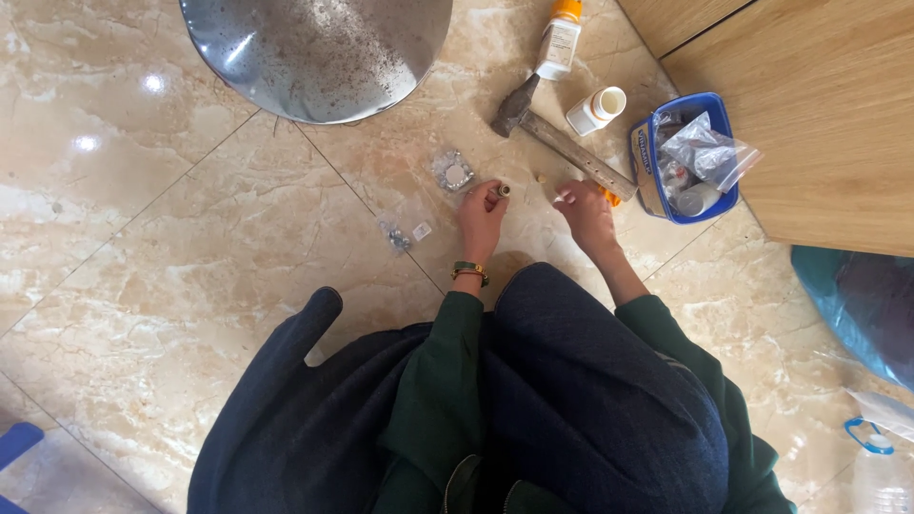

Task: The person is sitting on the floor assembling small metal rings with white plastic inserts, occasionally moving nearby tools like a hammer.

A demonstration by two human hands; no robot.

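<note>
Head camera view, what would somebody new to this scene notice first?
Probably the big shiny metal bowl at the top edge of the marble floor. Next, the left hand pinching a small brass-coloured piece and the right hand on the floor beside it. A hammer lies just beyond them, with a blue tub of plastic bags to its right.

A hammer (562, 143) lies on the marble floor (171, 238). Left of its head: a large metal bowl (319, 52). Above it: an orange-capped bottle (560, 38). At its handle end: a blue basket (687, 157) holding plastic bags.
</note>
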